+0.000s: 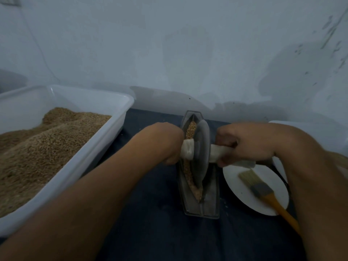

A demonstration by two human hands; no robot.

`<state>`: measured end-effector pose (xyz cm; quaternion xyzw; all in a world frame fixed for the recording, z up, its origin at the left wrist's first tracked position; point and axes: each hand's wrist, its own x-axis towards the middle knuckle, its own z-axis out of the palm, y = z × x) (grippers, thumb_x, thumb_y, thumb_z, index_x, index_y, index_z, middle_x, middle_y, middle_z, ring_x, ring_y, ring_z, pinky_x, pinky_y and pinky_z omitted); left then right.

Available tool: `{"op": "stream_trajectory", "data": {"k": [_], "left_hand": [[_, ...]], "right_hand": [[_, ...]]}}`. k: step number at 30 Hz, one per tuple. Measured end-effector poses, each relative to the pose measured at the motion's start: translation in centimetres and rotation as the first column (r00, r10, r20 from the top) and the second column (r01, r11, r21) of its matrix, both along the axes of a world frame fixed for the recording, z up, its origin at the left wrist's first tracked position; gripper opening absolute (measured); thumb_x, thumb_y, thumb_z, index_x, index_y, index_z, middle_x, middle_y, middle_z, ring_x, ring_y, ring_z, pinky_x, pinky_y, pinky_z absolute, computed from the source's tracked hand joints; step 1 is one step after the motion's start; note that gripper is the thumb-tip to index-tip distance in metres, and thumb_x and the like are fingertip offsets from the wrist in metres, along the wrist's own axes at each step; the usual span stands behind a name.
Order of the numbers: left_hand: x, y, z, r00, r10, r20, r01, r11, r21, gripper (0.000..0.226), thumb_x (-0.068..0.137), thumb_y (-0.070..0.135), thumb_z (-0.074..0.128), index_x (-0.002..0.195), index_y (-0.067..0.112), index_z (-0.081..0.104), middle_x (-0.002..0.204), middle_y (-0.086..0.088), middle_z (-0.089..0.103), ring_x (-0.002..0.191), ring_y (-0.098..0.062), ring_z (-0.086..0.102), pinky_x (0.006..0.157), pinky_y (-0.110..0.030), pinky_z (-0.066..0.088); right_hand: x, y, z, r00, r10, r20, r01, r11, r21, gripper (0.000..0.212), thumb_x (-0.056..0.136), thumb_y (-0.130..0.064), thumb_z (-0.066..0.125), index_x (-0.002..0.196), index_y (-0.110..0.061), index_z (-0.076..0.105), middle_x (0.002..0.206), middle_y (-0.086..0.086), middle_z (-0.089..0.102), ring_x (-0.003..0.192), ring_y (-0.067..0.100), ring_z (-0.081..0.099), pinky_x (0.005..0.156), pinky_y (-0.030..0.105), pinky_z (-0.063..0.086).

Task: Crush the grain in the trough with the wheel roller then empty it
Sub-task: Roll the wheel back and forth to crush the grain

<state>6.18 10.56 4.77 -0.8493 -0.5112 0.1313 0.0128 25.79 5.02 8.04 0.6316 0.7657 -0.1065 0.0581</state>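
Note:
A dark metal boat-shaped trough (211, 204) lies lengthwise on the dark mat in the middle. Brown grain (191, 129) fills its groove, finer and paler near the front end. A grey wheel roller (202, 147) stands upright in the groove around the trough's middle. White cloth wraps its axle handle on both sides. My left hand (167, 144) grips the left end of the handle, and my right hand (244, 146) grips the right end.
A large white plastic tub (105, 132) heaped with brown grain stands at the left. A white plate (243, 193) right of the trough carries a brush (263, 191) with an orange handle. Another white container (308, 132) sits at the far right. A wall rises close behind.

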Motion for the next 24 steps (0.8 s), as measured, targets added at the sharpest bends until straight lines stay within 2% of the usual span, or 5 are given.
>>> {"op": "stream_trajectory", "data": {"k": [4,8,14,20,24], "left_hand": [[-0.7,1.5,-1.2,0.991,0.005,0.137,-0.008,1.0,0.028,0.032,0.082,0.022,0.074,0.109,0.01,0.061,0.081,-0.003,0.051,0.079,-0.021,0.053,0.072,-0.033,0.045],[-0.5,2.6,-2.5,0.97,-0.003,0.242,-0.038,0.986,0.165,0.02,0.082,0.015,0.07,0.092,0.017,0.052,0.104,-0.008,0.062,0.092,-0.027,0.059,0.075,-0.036,0.042],[0.3,2.9,-4.3,0.951,-0.089,0.296,-0.082,0.852,0.517,0.033,0.084,0.017,0.067,0.112,0.017,0.049,0.113,-0.005,0.06,0.103,-0.027,0.059,0.081,-0.037,0.034],[-0.3,2.7,-3.4,0.949,-0.057,0.31,-0.059,0.935,0.351,0.039,0.083,0.022,0.071,0.112,0.015,0.046,0.111,-0.007,0.058,0.102,-0.028,0.059,0.077,-0.038,0.031],[-0.4,1.4,-1.4,0.985,0.02,0.174,-0.033,0.996,0.077,0.043,0.082,0.022,0.073,0.118,0.011,0.052,0.105,-0.008,0.056,0.104,-0.028,0.058,0.083,-0.04,0.048]], "right_hand": [[1.1,1.3,-1.1,0.989,0.003,-0.149,0.001,1.0,0.027,0.025,0.084,-0.056,0.069,0.091,-0.034,0.06,0.081,-0.01,0.066,0.07,0.006,0.061,0.066,0.033,0.048],[2.1,2.8,-2.6,0.993,0.011,-0.12,0.003,0.993,0.115,0.017,0.093,-0.056,0.057,0.098,-0.04,0.058,0.086,-0.013,0.062,0.076,0.006,0.058,0.066,0.032,0.044],[3.2,4.1,-4.3,0.968,-0.021,-0.249,0.086,0.964,0.252,0.028,0.094,-0.055,0.055,0.119,-0.042,0.054,0.109,-0.019,0.059,0.095,0.009,0.058,0.082,0.036,0.048],[2.9,3.8,-3.8,0.946,-0.056,-0.318,0.125,0.972,0.199,0.024,0.085,-0.054,0.068,0.099,-0.04,0.054,0.101,-0.02,0.064,0.089,0.002,0.061,0.079,0.033,0.051],[2.1,2.3,-2.2,0.977,-0.054,-0.205,0.08,0.99,0.116,0.035,0.074,-0.058,0.076,0.091,-0.039,0.052,0.081,-0.023,0.066,0.072,-0.001,0.061,0.065,0.031,0.048]]}}
